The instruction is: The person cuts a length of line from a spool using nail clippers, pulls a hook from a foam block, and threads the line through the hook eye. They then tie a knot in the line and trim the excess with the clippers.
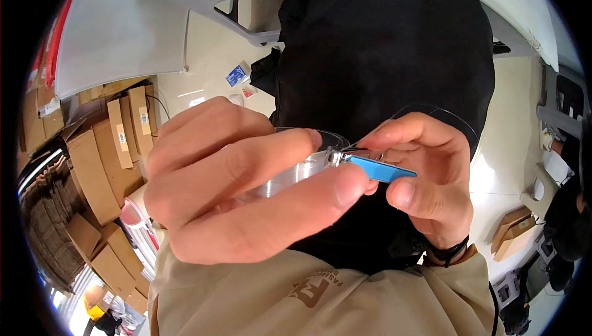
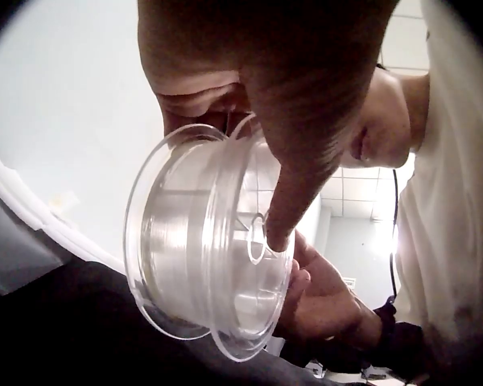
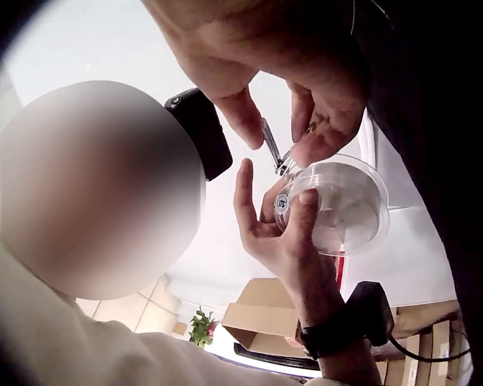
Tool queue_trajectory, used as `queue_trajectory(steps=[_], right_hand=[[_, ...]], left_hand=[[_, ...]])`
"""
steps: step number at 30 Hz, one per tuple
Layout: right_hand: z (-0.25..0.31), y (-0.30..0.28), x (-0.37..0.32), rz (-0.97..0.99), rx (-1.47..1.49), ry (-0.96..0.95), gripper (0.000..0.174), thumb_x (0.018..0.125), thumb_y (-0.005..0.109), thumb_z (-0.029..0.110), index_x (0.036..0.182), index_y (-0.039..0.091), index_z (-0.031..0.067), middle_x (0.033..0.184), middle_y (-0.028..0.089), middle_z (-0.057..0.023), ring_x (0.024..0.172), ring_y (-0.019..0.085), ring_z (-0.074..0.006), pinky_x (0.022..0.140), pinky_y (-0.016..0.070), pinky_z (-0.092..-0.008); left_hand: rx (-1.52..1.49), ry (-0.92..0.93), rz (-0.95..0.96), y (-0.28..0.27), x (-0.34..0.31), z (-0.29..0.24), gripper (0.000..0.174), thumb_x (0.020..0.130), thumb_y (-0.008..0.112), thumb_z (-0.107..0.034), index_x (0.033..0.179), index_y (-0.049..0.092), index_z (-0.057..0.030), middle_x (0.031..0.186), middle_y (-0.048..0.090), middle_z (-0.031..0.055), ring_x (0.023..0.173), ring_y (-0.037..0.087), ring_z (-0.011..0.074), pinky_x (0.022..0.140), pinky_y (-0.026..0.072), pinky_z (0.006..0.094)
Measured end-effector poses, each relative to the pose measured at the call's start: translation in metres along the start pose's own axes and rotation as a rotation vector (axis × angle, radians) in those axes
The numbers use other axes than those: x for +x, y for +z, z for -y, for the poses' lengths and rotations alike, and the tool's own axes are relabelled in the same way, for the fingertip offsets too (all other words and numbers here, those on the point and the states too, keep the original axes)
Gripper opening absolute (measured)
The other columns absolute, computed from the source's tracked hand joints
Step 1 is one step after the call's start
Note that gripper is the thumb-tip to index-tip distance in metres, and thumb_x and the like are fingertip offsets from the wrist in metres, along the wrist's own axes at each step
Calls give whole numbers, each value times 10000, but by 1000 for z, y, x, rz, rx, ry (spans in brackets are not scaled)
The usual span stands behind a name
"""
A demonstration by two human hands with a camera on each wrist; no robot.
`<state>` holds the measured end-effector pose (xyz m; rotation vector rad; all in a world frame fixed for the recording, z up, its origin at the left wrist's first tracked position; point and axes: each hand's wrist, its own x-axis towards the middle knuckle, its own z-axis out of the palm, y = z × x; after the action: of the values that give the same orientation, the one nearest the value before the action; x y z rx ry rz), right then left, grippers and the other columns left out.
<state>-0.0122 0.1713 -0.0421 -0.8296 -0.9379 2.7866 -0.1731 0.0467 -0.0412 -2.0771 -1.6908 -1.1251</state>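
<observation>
Beige shirt point(image 1: 246, 299), black cloth point(image 1: 382, 46) below, cardboard boxes point(image 1: 92, 176) left, pale floor point(image 1: 209, 58).

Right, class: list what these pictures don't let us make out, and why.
Much of the spool, head view: covered by the left hand.
Anything between the jaws of the nail clippers, head view: too small.
Print on the blue packet, head view: too small.
Round mark on the spool, right wrist view: too small to read.
Part of the right hand, right wrist view: cut off by the top edge.
</observation>
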Motion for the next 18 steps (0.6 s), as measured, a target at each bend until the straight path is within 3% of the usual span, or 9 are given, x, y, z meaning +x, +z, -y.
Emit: queue_trajectory(steps=[18], right_hand=[[1, 4, 7, 14, 8, -9, 375, 710, 741, 62, 1018, 598, -96, 927, 649, -179, 768, 638, -182, 729, 517, -268]], left_hand=[[-118, 6, 37, -3, -7, 1, 659, 769, 717, -178, 1307, 344, -103, 716, 636, 200, 431, 498, 196, 338, 332, 233]])
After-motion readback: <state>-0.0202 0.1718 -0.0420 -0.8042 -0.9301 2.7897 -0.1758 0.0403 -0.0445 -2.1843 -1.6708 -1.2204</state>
